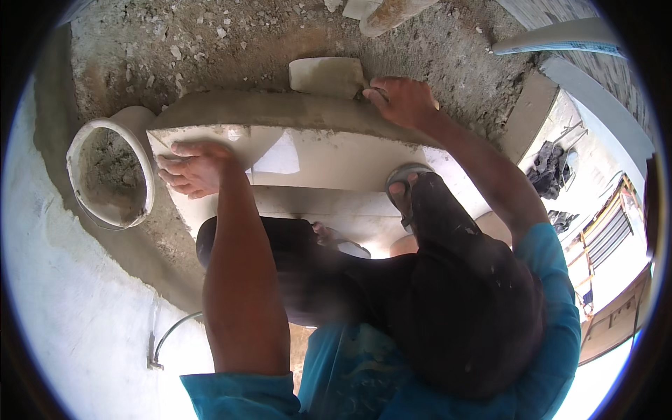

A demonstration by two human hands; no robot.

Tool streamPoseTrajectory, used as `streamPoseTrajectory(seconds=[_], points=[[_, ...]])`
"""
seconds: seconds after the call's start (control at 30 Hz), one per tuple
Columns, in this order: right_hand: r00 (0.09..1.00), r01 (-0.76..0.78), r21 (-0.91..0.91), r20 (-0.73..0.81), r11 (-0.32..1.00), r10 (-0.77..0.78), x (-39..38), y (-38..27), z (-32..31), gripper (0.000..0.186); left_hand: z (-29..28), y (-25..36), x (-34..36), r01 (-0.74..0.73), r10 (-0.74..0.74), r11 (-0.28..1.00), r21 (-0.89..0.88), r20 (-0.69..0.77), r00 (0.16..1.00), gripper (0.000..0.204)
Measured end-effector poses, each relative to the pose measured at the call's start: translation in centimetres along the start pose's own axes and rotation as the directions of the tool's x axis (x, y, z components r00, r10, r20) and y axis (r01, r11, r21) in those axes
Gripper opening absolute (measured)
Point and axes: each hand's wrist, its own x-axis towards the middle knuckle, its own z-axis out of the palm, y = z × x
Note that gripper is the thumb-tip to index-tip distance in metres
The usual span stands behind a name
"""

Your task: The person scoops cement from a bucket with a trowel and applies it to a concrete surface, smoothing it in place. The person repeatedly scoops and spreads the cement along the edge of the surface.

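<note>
My right hand (404,102) is closed around the short dark handle of a trowel (327,75). Its rounded rectangular blade, coated with pale cement, rests at the far edge of a strip of smooth grey cement (231,110). That strip runs along the top of a long, pale step (329,164) in front of me. On the left end of the step my left hand (192,170) lies flat with its fingers stretched out, holding nothing. The fingertips of my right hand are partly hidden.
A cement-stained bucket (73,168) stands left of the step, next to a pale wall (56,280). Beyond lies rough ground (231,42) with rubble. My sandalled foot (406,183) is on the step. A short pipe (175,329) sticks out from the wall. Dark cloth (548,170) lies at the right.
</note>
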Motion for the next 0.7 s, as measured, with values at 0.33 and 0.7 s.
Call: streamPoseTrajectory(seconds=[0.33, 0.7], points=[[0.998, 0.069, -0.006, -0.011, 0.998, -0.069, -2.4, 0.6, -1.8, 0.041, 0.8, -0.3, 0.2, 0.009, -0.008, 1.000, 0.029, -0.047, 0.999, 0.062], [0.979, 0.019, 0.073, 0.201, 0.997, -0.034, -6.0, -0.7, -7.8, 0.043, 0.3, -0.3, 0.4, -0.003, 0.004, 1.000, 0.001, -0.050, 0.999, 0.063]])
